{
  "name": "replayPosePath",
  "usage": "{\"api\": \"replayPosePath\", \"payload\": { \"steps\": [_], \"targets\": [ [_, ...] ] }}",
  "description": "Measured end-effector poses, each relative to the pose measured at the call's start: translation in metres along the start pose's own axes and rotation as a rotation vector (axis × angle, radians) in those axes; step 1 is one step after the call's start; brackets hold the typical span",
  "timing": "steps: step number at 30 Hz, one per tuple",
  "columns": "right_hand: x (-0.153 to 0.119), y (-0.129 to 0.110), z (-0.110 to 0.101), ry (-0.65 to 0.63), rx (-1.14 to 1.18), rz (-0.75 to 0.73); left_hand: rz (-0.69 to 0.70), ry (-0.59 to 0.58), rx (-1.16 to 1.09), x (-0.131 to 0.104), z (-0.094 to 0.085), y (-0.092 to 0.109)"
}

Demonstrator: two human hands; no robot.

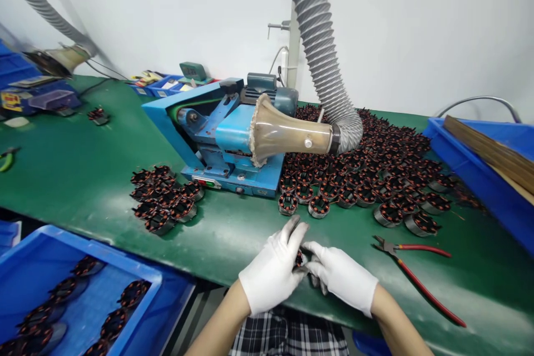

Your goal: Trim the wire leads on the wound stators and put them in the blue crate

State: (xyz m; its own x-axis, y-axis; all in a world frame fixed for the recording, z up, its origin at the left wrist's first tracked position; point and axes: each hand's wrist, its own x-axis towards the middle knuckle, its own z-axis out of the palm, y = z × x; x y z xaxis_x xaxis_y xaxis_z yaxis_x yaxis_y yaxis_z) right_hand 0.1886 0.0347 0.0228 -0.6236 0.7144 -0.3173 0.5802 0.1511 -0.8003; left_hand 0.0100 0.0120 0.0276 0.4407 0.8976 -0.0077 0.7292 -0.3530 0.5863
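Observation:
Both my hands wear white gloves with greyed fingertips and meet over the front of the green table. Between them is a motor stator with copper windings, mostly covered by fingers. My left hand wraps round it from the left. My right hand has its fingers bent against its right side; how much of the grip each hand bears is hard to see. Just beyond my fingers stand more stators, the front edge of a large mass. Red-handled cutting pliers lie open to the right of my right hand.
A blue belt-driven machine with a funnel hood and grey hose stands behind my hands. More stators sit left of it. A blue bin holds stators at lower left; another blue bin holds cardboard at right.

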Motion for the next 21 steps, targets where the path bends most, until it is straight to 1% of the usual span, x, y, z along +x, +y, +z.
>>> {"api": "replayPosePath", "payload": {
  "steps": [4,7,9,11,14,17,20,21],
  "targets": [
    [-0.004,0.0,0.011,0.147,-0.005,-0.01,-0.014,-0.06,-0.013,0.0,-0.004,0.005],
    [-0.006,0.003,0.021,0.224,0.068,0.009,-0.012,-0.081,0.023,0.001,-0.009,0.009],
    [-0.007,0.006,0.025,0.254,0.171,0.074,-0.007,-0.103,0.061,0.001,-0.011,0.01],
    [-0.006,0.009,0.028,0.259,0.322,0.155,-0.003,-0.119,0.107,0.001,-0.011,0.012],
    [-0.003,0.01,0.031,0.269,0.545,0.225,0.013,-0.108,0.161,0.002,-0.007,0.012],
    [-0.002,0.007,0.028,0.289,0.672,0.239,0.036,-0.058,0.174,0.002,0.0,0.012],
    [-0.007,0.008,0.015,0.29,0.81,0.231,0.047,-0.025,0.176,0.001,0.006,0.011],
    [-0.01,0.009,0.009,0.321,0.864,0.216,0.044,-0.023,0.177,0.001,0.007,0.01]
  ]
}}
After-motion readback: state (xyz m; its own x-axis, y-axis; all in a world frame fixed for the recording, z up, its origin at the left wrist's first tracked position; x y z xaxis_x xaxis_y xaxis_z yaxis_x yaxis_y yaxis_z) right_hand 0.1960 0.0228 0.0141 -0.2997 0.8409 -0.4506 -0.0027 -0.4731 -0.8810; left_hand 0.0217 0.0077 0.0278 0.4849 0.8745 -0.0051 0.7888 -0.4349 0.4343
